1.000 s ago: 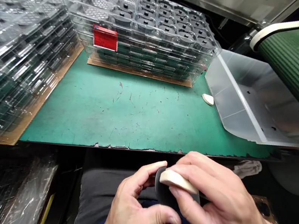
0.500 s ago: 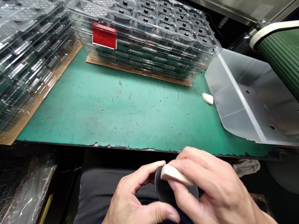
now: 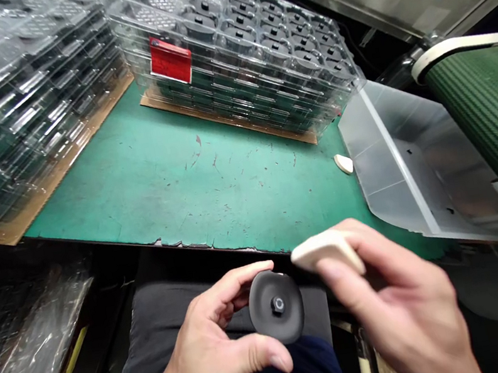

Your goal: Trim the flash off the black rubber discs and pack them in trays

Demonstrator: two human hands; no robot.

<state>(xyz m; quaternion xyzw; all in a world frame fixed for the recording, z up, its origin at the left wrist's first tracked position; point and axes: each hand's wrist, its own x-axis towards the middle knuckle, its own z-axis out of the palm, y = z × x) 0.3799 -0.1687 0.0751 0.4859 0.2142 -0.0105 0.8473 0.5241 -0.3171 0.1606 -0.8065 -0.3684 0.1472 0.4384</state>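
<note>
Dark disc [image 3: 276,306]: round, matte grey, small hex stud at centre, face up. It sits low in view at 6 o'clock, over the lap and just short of the bench edge.
- Handling (judged): rigid, light, moulded. The matte rim gives a fair grip. Best held by the edge, clear of the stud.

Left hand [image 3: 211,358]: pinches the disc rim, forefinger at 11 o'clock and thumb at 7 o'clock. Other fingers curled behind.

Cream block [image 3: 326,250]: at 1 o'clock from the disc, apart from it. Wedge-shaped with rounded corners; looks light and slightly soft.

Right hand [image 3: 393,308]: closed on the block's right end, blurred.

Surroundings:
- Green mat [image 3: 181,179] at 12 o'clock.
- Second cream piece [image 3: 344,163] at 1 o'clock, beside the clear chute [image 3: 399,168].
- Green belt [image 3: 493,107] at 2 o'clock.
- Clear tray stacks [image 3: 246,53], one with a red label [image 3: 169,60].
</note>
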